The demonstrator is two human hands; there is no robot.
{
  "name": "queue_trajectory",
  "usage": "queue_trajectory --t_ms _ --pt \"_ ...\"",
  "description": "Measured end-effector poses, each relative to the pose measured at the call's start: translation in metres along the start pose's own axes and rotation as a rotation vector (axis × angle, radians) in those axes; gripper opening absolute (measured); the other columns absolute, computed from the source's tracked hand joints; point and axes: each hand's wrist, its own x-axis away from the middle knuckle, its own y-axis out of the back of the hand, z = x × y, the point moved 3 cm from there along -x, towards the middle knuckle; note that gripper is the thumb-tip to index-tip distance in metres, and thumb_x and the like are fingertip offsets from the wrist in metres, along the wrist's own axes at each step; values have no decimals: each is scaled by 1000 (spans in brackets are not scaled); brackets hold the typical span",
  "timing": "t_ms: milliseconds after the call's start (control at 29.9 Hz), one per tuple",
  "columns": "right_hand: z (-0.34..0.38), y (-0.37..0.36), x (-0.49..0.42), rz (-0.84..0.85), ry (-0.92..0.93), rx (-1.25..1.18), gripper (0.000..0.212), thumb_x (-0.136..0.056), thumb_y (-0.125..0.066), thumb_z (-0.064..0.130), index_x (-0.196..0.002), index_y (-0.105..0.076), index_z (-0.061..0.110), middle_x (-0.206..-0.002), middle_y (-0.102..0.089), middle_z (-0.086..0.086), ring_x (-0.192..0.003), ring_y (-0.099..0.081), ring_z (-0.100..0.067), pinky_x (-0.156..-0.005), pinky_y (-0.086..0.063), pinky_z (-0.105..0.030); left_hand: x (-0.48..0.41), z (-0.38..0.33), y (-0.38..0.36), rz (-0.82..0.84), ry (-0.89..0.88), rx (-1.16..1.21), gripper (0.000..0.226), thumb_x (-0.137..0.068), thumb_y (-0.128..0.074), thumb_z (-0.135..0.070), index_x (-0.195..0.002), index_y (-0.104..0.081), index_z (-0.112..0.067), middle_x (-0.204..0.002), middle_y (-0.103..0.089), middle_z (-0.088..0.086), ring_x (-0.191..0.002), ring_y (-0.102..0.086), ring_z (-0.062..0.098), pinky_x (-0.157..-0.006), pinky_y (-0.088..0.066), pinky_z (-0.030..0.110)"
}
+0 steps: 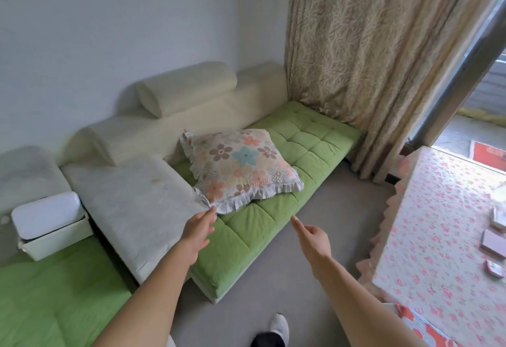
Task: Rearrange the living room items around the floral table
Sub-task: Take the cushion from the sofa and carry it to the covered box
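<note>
A floral cushion (241, 167) with a frilled border lies flat on the green quilted seat (287, 182) of a low sofa, its near-left corner overhanging the seat's seam beside a pale cream pad (131, 204). The left hand (197, 230) reaches to that corner — fingertips (212, 211) touching or just short of the frill, the grip loosely spread and holding nothing. The right hand (315, 240) hovers above the seat's near edge, index finger extended toward the cushion, the other fingers curled, its grip empty too. Cream bolsters (186, 89) line the far side against the wall. At left a white lidded bin (50, 223) sits where the pad meets another green seat (54, 300). At right stands the counter (438, 237) under a pink floral cloth with a scalloped edge; small flat boxes (492, 240) lie on its right part. Between the sofa's near edge and the counter's edge runs an open strip of grey floor (328, 209), reaching back to the patterned curtain (369, 45). A white-socked foot (279, 324) stands on that strip, near the bottom.
</note>
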Motion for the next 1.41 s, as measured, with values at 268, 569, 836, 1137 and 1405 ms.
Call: queue_trajectory --t_ms 268,569,836,1137,1405 --pt "55 -6 -186 115 -15 11 56 -87 -59 52 -57 -23 21 -49 -25 7 -43 -23 -10 -46 -21 -25 -165 -58 -47 -179 37 48 38 -100 -41 -26 -133 -47 -9 -134 -55 11 -119 -52 26 -101 -37 42" --pt "100 -4 -370 211 40 135 57 -85 -58 57 -56 -24 22 -51 -25 5 -47 -23 -12 -51 -19 -28 -284 -111 -100 -213 97 21 19 -96 -44 -29 -96 -59 -17 -106 -65 11 -101 -59 30 -73 -40 33" --pt "102 -67 -474 343 -35 182 47 -82 -58 63 -61 -29 32 -60 -31 13 -52 -29 -4 -51 -24 -22 -391 -123 -88 -285 212 -150 40 -95 -48 -34 -119 -59 -4 -118 -62 24 -108 -59 44 -85 -50 48" --pt "135 -149 -611 333 -143 312 32 -84 -56 59 -89 -52 28 -82 -54 5 -74 -55 -14 -66 -40 -27 -540 -148 -79 -292 266 -278 44 -95 -47 -35 -122 -57 -2 -130 -54 24 -120 -50 39 -100 -41 44" --pt "97 -216 -723 246 -114 557 75 -86 -56 57 -139 -41 6 -143 -46 -19 -130 -45 -34 -102 -40 -41 -657 -110 -26 -392 384 -270 83 -70 -56 -64 -136 -41 -15 -136 -53 12 -118 -55 35 -99 -47 48"
